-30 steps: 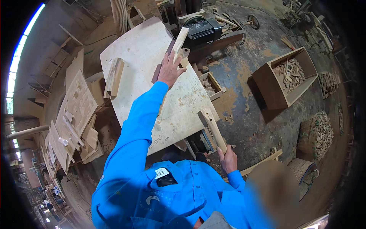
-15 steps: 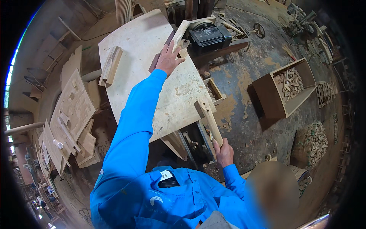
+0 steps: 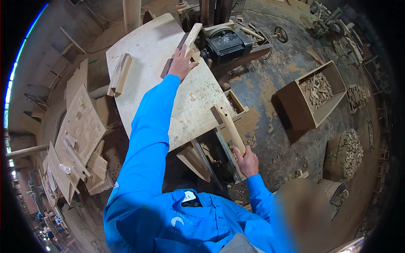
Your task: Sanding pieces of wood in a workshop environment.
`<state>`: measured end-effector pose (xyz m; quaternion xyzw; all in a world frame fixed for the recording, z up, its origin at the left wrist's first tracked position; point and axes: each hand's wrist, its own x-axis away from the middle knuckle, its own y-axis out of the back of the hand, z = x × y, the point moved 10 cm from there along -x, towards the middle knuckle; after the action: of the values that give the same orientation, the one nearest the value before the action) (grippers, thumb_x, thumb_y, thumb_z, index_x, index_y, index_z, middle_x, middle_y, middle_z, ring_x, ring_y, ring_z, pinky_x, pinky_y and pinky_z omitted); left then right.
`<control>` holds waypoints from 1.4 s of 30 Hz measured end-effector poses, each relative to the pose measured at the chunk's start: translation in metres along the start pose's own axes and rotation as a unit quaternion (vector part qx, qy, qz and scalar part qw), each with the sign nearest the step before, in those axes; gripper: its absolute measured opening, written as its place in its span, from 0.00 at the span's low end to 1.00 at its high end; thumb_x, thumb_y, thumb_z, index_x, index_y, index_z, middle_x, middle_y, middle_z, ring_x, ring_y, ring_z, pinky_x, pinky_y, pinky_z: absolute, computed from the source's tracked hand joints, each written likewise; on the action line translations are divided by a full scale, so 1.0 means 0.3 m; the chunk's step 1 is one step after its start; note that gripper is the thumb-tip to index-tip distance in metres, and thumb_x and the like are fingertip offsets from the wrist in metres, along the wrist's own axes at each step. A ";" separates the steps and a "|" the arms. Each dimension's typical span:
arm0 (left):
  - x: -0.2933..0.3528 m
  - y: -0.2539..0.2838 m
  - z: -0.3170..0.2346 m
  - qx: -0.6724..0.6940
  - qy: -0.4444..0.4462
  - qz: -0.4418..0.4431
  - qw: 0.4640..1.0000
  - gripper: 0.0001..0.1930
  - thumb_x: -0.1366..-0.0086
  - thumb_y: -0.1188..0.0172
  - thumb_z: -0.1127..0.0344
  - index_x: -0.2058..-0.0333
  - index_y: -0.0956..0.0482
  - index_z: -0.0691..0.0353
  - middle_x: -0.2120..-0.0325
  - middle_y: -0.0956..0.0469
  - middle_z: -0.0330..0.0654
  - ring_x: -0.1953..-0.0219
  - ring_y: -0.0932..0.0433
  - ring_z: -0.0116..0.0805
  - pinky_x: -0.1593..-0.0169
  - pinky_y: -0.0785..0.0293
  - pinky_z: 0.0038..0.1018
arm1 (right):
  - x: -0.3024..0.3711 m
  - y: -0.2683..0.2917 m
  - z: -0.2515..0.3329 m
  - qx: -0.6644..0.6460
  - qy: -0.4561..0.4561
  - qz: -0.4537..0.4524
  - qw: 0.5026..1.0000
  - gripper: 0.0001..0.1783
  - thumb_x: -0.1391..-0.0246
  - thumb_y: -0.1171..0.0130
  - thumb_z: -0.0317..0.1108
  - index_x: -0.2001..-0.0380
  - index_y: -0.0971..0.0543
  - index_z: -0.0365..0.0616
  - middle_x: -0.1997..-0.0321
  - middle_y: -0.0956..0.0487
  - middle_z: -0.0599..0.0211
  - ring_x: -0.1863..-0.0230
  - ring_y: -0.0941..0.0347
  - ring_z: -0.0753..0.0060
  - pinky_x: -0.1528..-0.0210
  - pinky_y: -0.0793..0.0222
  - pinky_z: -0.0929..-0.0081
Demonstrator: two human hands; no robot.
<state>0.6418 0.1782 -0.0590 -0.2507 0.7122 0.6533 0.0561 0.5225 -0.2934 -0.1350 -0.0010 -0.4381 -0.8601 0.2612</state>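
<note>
At the far edge of a pale plywood tabletop [image 3: 156, 46], my left hand [image 3: 181, 66] lies with fingers spread against a light wooden bar [image 3: 193, 35]. A darker strip [image 3: 168, 67] runs beside that bar, partly under my hand. Close to the thumb is a small wood piece [image 3: 196, 56]. My right hand [image 3: 247, 162] is closed round the near end of a long wooden bar [image 3: 231, 130] with small holes at its far end. That far end rests at the tabletop's near right corner, on or against a darker block [image 3: 217, 114].
Two wood strips [image 3: 120, 74] lie on the tabletop's left side. A black motor [image 3: 228, 44] stands just beyond the right edge. On the floor at right are a box of offcuts [image 3: 295, 101] and a full sack [image 3: 344, 156]. Plywood sheets [image 3: 84, 122] lean at left.
The whole view has shifted slightly. Both hands keep about the same places, the left on the far bar and the right on the near one.
</note>
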 end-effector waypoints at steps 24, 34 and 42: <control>-0.250 0.032 -0.077 -0.050 -0.246 0.075 0.965 0.23 0.25 0.44 0.46 0.43 0.18 0.55 0.33 0.29 0.50 0.28 0.38 0.59 0.29 0.38 0.56 | 0.053 0.104 0.062 0.019 -0.055 0.002 0.998 0.33 0.37 0.40 0.65 0.61 0.23 0.40 0.68 0.16 0.39 0.63 0.18 0.32 0.61 0.24 0.43; -0.324 -0.087 -0.086 -0.079 -0.308 0.387 0.866 0.21 0.32 0.34 0.56 0.43 0.20 0.53 0.45 0.19 0.40 0.27 0.39 0.53 0.26 0.44 0.57 | 0.075 0.145 0.096 0.013 -0.085 0.021 0.996 0.33 0.37 0.41 0.66 0.65 0.26 0.41 0.70 0.18 0.42 0.65 0.19 0.35 0.62 0.26 0.44; -0.319 -0.145 -0.063 -0.125 -0.290 0.406 0.858 0.24 0.37 0.31 0.59 0.42 0.18 0.50 0.39 0.22 0.39 0.26 0.39 0.50 0.26 0.43 0.62 | 0.071 0.137 0.099 0.018 -0.080 0.032 0.996 0.33 0.36 0.42 0.66 0.64 0.26 0.41 0.68 0.18 0.43 0.65 0.19 0.37 0.62 0.27 0.45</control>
<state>0.7483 0.1865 -0.0565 0.2562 0.6144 0.7450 -0.0423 0.5159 -0.3003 -0.0809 -0.0791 -0.4731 -0.8403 0.2528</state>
